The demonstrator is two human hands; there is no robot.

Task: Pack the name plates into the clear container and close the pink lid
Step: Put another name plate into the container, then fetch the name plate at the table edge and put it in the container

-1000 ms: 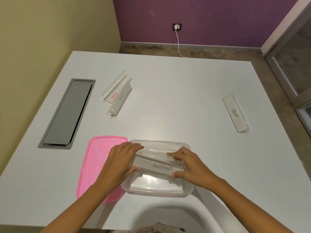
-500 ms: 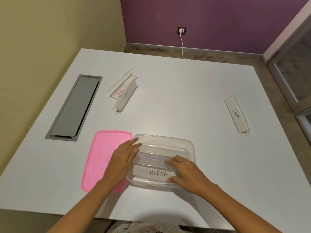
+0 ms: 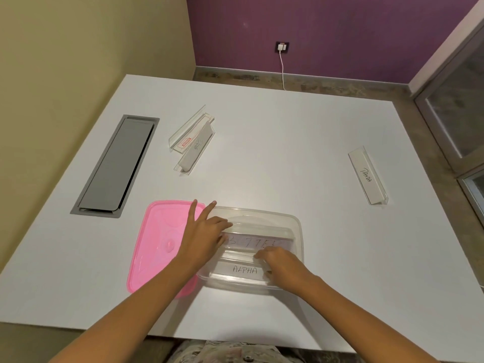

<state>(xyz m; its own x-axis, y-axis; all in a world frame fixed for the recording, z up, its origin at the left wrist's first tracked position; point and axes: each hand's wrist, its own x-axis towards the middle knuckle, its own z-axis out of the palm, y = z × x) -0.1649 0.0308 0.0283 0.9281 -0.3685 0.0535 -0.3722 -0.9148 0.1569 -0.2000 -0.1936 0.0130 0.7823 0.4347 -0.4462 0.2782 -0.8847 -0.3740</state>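
White table point(image 3: 262, 158), matte. Clear container point(image 3: 297, 226), thin flexible plastic, holds 2 plates, ALPHA plate point(image 3: 245, 270) nearest me. My left hand point(image 3: 203, 235), fingers spread, and right hand point(image 3: 281, 263), fingers curled, press them flat. Pink lid point(image 3: 157, 239) lies alongside. Next: fetch PANDA plate point(image 3: 368, 176), rigid acrylic wedge.

Place: office meeting room
Signs: white conference table point(image 3: 262, 132) with grey cable hatch point(image 3: 115, 166); desk name plates point(image 3: 368, 175); glass door point(image 3: 455, 119)

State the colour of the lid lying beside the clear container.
Pink, plain; the lid shows best in the head view.
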